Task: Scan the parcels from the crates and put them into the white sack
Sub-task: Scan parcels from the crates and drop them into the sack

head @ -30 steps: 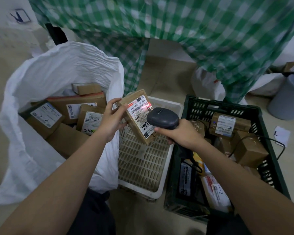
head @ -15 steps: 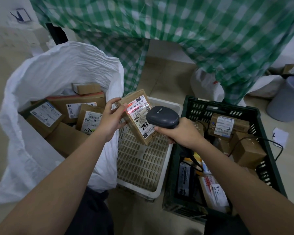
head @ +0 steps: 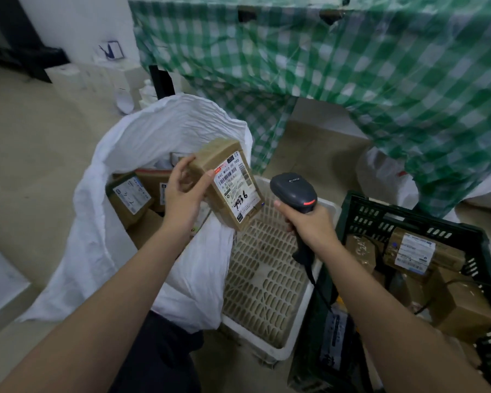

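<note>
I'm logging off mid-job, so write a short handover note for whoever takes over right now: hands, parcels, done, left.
Left hand grips a brown parcel, label up, at the mouth of the white sack.
Right hand grips the scanner, beside the parcel, not aimed at its label.
Done: several parcels lie in the sack. The white crate shows no parcels.
Left: drop this parcel into the sack, then scan and bag the parcels in the green crate.
</note>
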`<state>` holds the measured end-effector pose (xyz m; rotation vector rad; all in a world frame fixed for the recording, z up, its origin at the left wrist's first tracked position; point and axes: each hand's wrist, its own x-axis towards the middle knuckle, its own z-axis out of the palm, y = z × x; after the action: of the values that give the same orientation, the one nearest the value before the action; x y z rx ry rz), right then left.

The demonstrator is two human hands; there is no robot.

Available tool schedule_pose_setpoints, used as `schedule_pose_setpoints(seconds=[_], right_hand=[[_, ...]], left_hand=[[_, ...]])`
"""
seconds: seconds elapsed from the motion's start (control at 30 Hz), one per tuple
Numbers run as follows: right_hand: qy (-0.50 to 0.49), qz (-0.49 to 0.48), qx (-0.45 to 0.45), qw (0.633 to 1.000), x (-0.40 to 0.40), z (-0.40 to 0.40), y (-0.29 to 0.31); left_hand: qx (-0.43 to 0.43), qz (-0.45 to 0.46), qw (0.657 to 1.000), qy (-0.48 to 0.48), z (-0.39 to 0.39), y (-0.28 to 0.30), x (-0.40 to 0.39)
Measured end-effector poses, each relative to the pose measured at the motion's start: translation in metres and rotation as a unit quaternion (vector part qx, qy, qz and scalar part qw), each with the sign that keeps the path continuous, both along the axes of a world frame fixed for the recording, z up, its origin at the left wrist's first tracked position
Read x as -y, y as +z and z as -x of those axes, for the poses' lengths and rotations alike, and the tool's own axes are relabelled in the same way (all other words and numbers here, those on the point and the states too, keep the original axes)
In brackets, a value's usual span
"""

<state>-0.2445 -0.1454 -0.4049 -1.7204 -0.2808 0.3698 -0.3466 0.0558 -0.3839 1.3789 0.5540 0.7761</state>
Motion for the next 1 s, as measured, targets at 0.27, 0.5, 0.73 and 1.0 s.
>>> schedule_pose_setpoints(seconds=[0.27,0.5,0.73,1.0], right_hand=[[-0.032,0.002,0.026,0.999,-0.049,-0.011,-0.004],[-0.033,0.015,-0.004,0.999,-0.055,-0.013,-0.010],[-0.024,0.026,0.002,0.999,-0.021,-0.005,-0.001],[-0.017,0.073,0.015,0.997,0.068,0.015,0.015]], left_hand=[[-0.033,-0.187,0.981,0.046,-0.015,0.043,-0.074],[-0.280,-0.324,0.901,0.063,-0.038,0.030,-0.099],[-0.205,-0.237,0.949,0.030,-0.028,0.033,-0.058],[-0.153,-0.101,0.975,-0.122,-0.022,0.032,0.027]])
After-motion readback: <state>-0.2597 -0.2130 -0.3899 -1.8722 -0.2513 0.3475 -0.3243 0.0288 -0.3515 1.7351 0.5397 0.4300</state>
